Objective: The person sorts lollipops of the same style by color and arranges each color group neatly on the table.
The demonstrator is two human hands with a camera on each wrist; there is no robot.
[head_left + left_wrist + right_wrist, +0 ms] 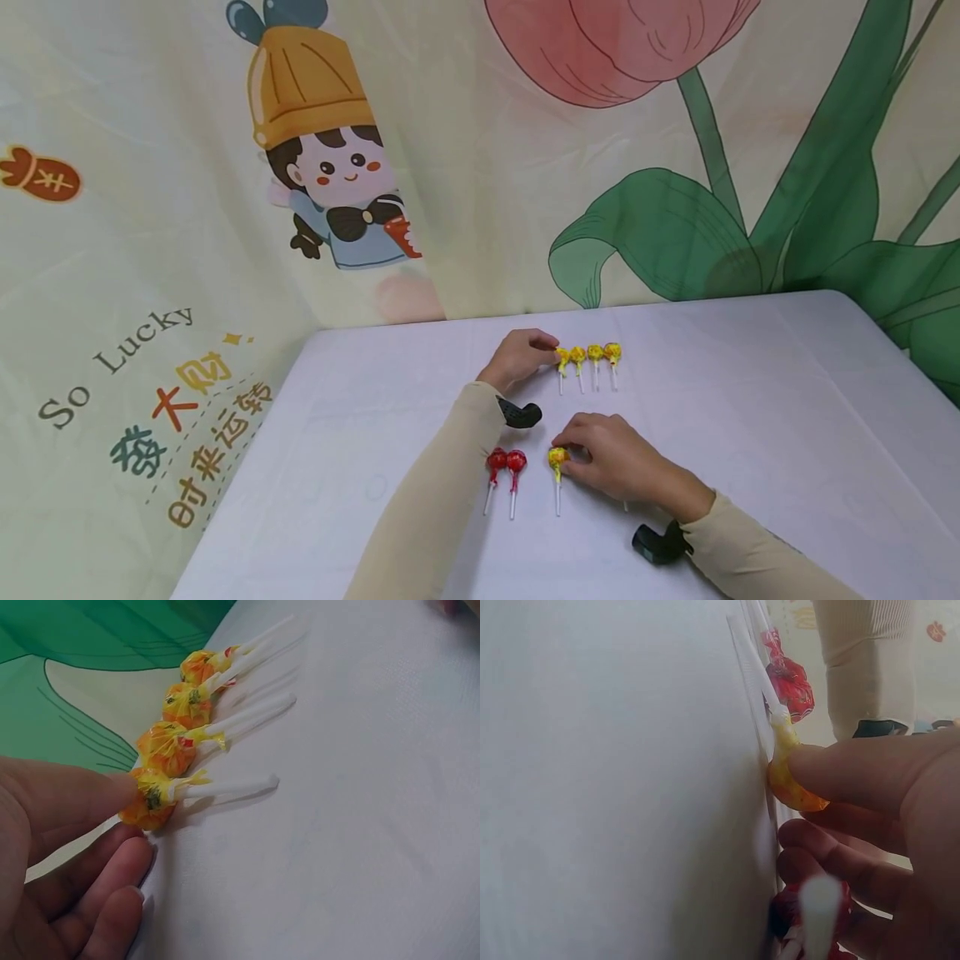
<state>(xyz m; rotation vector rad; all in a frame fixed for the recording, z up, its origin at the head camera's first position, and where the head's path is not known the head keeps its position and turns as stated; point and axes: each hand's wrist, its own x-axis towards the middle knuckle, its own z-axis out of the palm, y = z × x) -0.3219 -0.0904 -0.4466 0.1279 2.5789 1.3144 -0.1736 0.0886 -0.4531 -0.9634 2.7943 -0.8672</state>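
At the back of the table my left hand (pixel 519 358) pinches the wrapped head of a yellow lollipop (pixel 152 802), the leftmost in a row of several. Its white stick lies toward the front. Closer in, my right hand (pixel 618 457) holds another yellow lollipop (pixel 557 457) by its head between thumb and fingers. Two red lollipops (pixel 516 461) lie side by side just left of it. Under the right hand's other fingers sits a further red lollipop (pixel 785 909), mostly hidden in the head view, where only a stick tip shows.
A white cloth covers the table (pixel 750 400). Behind it hangs a printed backdrop (pixel 480 208) with a cartoon figure and a large flower. Beside the held one, more yellow lollipops (pixel 596 353) stand in line with sticks facing front. Each wrist wears a black camera (pixel 658 544).
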